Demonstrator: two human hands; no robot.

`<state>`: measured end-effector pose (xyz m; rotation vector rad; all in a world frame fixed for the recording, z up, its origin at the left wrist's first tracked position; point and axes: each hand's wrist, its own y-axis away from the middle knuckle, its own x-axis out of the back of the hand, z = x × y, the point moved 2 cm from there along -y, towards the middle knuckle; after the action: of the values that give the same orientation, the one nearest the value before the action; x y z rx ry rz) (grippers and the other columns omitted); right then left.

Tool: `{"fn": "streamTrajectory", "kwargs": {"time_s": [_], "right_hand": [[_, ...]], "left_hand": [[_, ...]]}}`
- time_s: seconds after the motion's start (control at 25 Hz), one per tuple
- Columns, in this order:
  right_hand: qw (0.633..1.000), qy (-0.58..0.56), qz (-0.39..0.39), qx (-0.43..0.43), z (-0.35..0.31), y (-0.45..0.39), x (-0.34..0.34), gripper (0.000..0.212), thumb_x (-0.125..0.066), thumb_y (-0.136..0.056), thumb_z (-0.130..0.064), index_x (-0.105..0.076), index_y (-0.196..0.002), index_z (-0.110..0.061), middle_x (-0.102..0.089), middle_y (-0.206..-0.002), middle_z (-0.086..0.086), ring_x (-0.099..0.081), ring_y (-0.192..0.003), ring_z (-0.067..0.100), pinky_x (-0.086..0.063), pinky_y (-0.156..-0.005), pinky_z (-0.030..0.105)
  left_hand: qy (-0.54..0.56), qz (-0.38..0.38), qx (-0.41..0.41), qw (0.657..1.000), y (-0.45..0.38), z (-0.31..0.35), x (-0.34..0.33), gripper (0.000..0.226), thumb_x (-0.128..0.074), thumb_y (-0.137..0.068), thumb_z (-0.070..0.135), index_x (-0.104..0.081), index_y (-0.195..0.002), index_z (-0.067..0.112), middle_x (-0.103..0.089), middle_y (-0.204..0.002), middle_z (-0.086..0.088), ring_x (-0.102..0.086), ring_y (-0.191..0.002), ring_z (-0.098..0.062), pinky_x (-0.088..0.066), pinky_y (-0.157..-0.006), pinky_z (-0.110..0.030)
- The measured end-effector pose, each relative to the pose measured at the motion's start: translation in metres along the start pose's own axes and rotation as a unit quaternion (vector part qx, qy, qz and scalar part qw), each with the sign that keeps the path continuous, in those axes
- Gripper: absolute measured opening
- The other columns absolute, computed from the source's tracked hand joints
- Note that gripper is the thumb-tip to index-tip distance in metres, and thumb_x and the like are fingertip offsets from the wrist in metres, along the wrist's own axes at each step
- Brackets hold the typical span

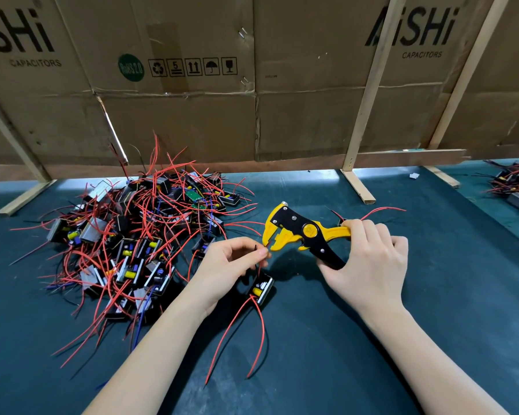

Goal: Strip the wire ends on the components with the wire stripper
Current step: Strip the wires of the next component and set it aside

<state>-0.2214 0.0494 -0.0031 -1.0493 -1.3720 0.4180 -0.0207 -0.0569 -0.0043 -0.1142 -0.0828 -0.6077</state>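
Mat (432,310) dark teal w/ cardboard wall (282,115); hands grip stripper (300,232), wire (259,266).

A yellow-and-black wire stripper (300,233) is held above the tabletop (372,369), jaws pointing left at a red wire end (262,259) rising from a small black component (262,288). More red-wired components (132,235) lie heaped far left.

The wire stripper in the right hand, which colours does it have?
Yellow and black wire stripper, seen in the head view.
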Motion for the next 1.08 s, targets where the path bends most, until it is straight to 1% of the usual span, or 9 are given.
{"fn": "streamTrajectory", "kwargs": {"time_s": [0.16,0.4,0.64,0.84,1.08], "right_hand": [[1.000,0.007,0.010,0.002,-0.0009,-0.0015,0.0021,0.045,-0.054,-0.076,-0.056,-0.063,-0.088,-0.013,-0.058,-0.076,-0.002,-0.053,-0.069,0.027,-0.033,-0.068,0.039],[0.999,0.011,0.036,0.021,-0.0002,-0.0031,0.0059,0.036,-0.064,-0.074,-0.049,-0.065,-0.082,-0.013,-0.058,-0.068,-0.002,-0.054,-0.062,0.026,-0.030,-0.064,0.038],[0.999,0.007,0.031,0.023,-0.0003,-0.0037,0.0069,0.036,-0.067,-0.070,-0.047,-0.066,-0.082,-0.013,-0.059,-0.068,-0.001,-0.055,-0.061,0.027,-0.029,-0.064,0.037],[0.999,0.005,0.040,0.030,0.0005,-0.0045,0.0061,0.035,-0.067,-0.072,-0.047,-0.066,-0.080,-0.012,-0.060,-0.067,-0.001,-0.055,-0.060,0.027,-0.028,-0.063,0.037],[0.997,0.009,0.059,0.045,0.0018,-0.0053,0.0052,0.035,-0.065,-0.076,-0.048,-0.064,-0.072,-0.013,-0.055,-0.058,-0.001,-0.050,-0.051,0.027,-0.024,-0.061,0.035]], "left_hand": [[0.001,-0.007,-0.002,1.000,0.0000,0.0010,-0.0006,0.012,-0.067,-0.090,0.013,-0.073,-0.080,0.015,-0.071,-0.070,0.002,-0.057,-0.065,-0.002,-0.040,-0.057,-0.012],[-0.003,-0.015,-0.005,1.000,0.0004,0.0009,0.0007,0.014,-0.066,-0.090,0.012,-0.072,-0.078,0.016,-0.070,-0.070,0.003,-0.056,-0.063,-0.002,-0.040,-0.057,-0.013],[0.000,-0.032,-0.006,0.999,0.0002,0.0020,0.0010,0.012,-0.065,-0.091,0.011,-0.070,-0.080,0.012,-0.069,-0.070,0.008,-0.056,-0.061,0.001,-0.039,-0.058,-0.013],[0.005,-0.029,-0.003,1.000,0.0005,0.0020,0.0015,0.013,-0.064,-0.091,0.011,-0.070,-0.080,0.013,-0.071,-0.073,0.006,-0.057,-0.064,0.000,-0.038,-0.061,-0.018],[0.001,-0.027,-0.003,1.000,0.0012,0.0016,0.0015,0.013,-0.064,-0.092,0.011,-0.071,-0.081,0.013,-0.071,-0.072,0.007,-0.058,-0.064,0.001,-0.039,-0.059,-0.015]]}}
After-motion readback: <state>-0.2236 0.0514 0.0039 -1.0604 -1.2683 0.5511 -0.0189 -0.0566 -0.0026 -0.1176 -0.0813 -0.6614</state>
